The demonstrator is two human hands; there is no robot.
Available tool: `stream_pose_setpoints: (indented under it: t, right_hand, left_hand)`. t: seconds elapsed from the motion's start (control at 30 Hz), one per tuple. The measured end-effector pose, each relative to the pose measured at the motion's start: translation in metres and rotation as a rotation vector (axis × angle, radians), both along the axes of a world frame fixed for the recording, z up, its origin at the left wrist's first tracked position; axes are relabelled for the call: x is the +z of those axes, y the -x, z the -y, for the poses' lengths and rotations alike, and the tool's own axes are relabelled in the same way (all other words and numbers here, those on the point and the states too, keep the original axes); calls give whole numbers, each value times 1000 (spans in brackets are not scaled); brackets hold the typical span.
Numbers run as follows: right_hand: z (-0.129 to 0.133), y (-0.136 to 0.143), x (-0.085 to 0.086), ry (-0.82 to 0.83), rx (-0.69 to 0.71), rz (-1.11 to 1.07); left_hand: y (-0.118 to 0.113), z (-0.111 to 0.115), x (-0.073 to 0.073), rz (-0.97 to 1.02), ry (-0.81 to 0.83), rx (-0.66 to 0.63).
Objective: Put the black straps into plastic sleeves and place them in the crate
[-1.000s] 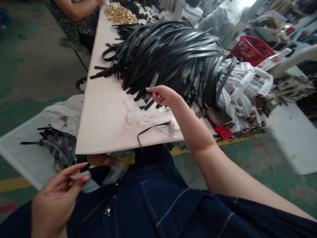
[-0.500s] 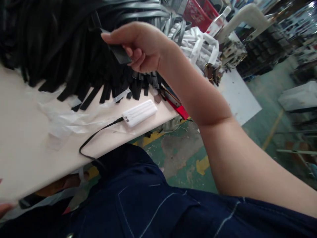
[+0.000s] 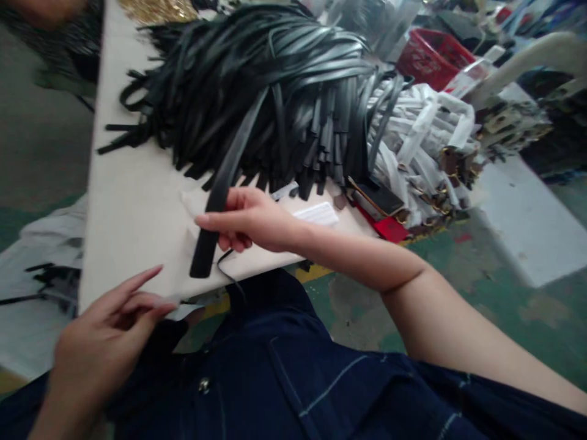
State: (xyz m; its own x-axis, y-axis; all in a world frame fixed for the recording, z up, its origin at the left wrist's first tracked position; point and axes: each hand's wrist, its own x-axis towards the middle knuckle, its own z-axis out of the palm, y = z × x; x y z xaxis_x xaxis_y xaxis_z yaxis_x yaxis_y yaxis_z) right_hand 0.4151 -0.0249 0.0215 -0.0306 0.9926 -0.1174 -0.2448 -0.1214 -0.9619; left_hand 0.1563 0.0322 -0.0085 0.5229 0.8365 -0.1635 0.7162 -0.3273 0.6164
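My right hand (image 3: 250, 220) is closed on a flat black strap (image 3: 224, 177), thumb on top, with its free end hanging below the fingers. The strap's other end runs up toward a big pile of black straps (image 3: 293, 85). At the lower left, my left hand (image 3: 112, 327) pinches a small pale, translucent piece of film (image 3: 172, 299) between thumb and finger, the index finger stretched out. Behind my right wrist lies a white power bank (image 3: 317, 214), partly hidden, and its black cable (image 3: 224, 269) drops over the table edge.
White-wrapped straps (image 3: 417, 128) with metal fittings lie right of the pile. Near them are a black-and-red flat item (image 3: 380, 205), a red basket (image 3: 431, 58) and a pale machine arm (image 3: 523, 61). The white table (image 3: 123, 214) ends at the left. A blurred part of another person (image 3: 46, 6) shows top left.
My right hand has drawn the strap from the pile down toward me. My left hand has come into view from the lower left with the film. The view has swung left.
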Motion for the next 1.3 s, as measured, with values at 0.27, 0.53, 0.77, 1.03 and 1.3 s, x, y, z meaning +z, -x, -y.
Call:
stream_pose_setpoints:
  t: [0.27,0.53,0.77,1.03,1.3]
  right_hand:
    - [-5,93,-32,-151,-184,51]
    - [-15,106,-31,-137,-193,30]
    - [-16,113,-38,-124,-88,122]
    - [-18,139,-50,-138,57,305]
    - [-36,133,-69,102,-194,131]
  left_hand:
    - [20,4,21,157,159,-29]
    - [40,-2,22,237,244,49]
    - [48,-9,18,312,326,59]
    - [49,-13,7,280,312,3]
    - [71,-12,-2,299,501,37]
